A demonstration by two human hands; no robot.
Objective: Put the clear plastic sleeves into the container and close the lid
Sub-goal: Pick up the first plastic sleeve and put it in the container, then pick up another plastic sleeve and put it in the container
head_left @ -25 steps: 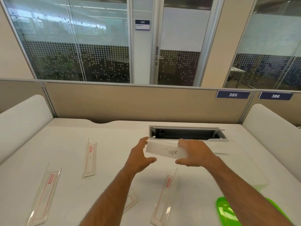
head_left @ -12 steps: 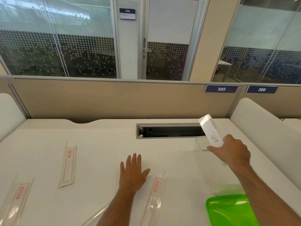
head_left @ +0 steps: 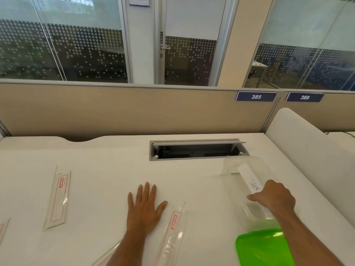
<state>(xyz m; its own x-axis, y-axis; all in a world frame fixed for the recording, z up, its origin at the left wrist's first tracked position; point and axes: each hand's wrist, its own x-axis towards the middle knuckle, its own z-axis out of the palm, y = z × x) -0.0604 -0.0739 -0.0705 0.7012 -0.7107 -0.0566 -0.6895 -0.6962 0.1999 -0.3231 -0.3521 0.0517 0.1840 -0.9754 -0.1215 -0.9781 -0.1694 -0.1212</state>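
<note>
Clear plastic makes up the container point(head_left: 247, 181), which lies on its side near the right edge of the white desk point(head_left: 107, 166), its open mouth toward the far edge and just short of the cable hatch point(head_left: 197, 149). A white paper label point(head_left: 250, 180) with handwritten letters runs along its upper side. The right hand point(head_left: 273, 197) grips the container from above, fingers curled over its top and thumb against the near side of the label. At the near right corner the bright green lid point(head_left: 263, 246) stands by the container's base — whether it touches the base I cannot tell.

The left hand point(head_left: 144, 206) rests flat on the desk near the middle, palm down, fingers straight and slightly spread, holding nothing. Just right of its thumb lies a clear plastic sleeve point(head_left: 171, 233) with a red printed band, running toward the near edge; thumb and sleeve appear close but apart. Another sleeve point(head_left: 57, 198) lies well to the left, lengthwise toward the far edge. A corner of a third sleeve point(head_left: 2, 230) shows at the left edge of the view, and part of a fourth sleeve point(head_left: 107, 255) pokes out beside the left forearm at the near edge. All four sleeves lie on the desk, outside the container.

Behind the desk stands a beige partition point(head_left: 124, 110) — it carries the number plates 385 point(head_left: 256, 96) and 386 point(head_left: 304, 97).
</note>
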